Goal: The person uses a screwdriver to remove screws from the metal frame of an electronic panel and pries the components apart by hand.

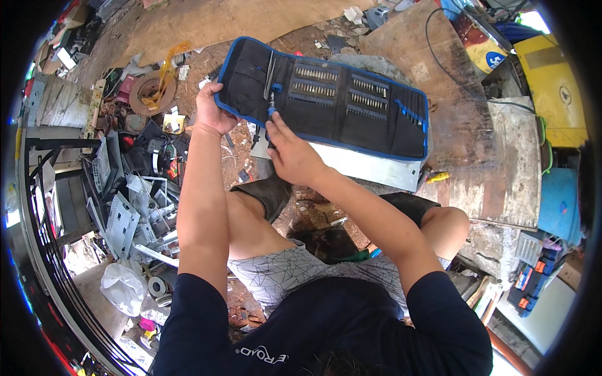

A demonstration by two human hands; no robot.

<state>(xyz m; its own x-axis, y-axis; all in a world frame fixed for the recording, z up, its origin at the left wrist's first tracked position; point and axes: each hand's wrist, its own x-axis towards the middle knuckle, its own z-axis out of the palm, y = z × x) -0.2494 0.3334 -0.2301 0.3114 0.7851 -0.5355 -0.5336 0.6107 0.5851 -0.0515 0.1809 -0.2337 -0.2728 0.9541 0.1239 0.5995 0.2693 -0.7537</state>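
A black fold-out tool pouch [322,119] with blue edging lies spread open in front of me, tilted down to the right. My left hand [213,109] grips its left end, thumb on top and the other fingers mostly hidden beneath. Rows of small screwdriver bits [313,80] fill its middle panels. Thin metal tools [269,75] stick up beside the left panel. Just below them my right hand [290,149] has its fingertips on a slim screwdriver [271,109] with a blue collar, its lower part covered by the fingers. Blue-handled tools [408,113] sit in the right-hand slots.
Under the pouch shows a flat silver panel [367,164]. A yellow-handled tool [438,177] lies on a wooden board [495,156] at the right. Scrap metal and electronic parts [128,219] crowd the left, with a white plastic bag [123,288] nearer. A yellow case [555,94] stands far right.
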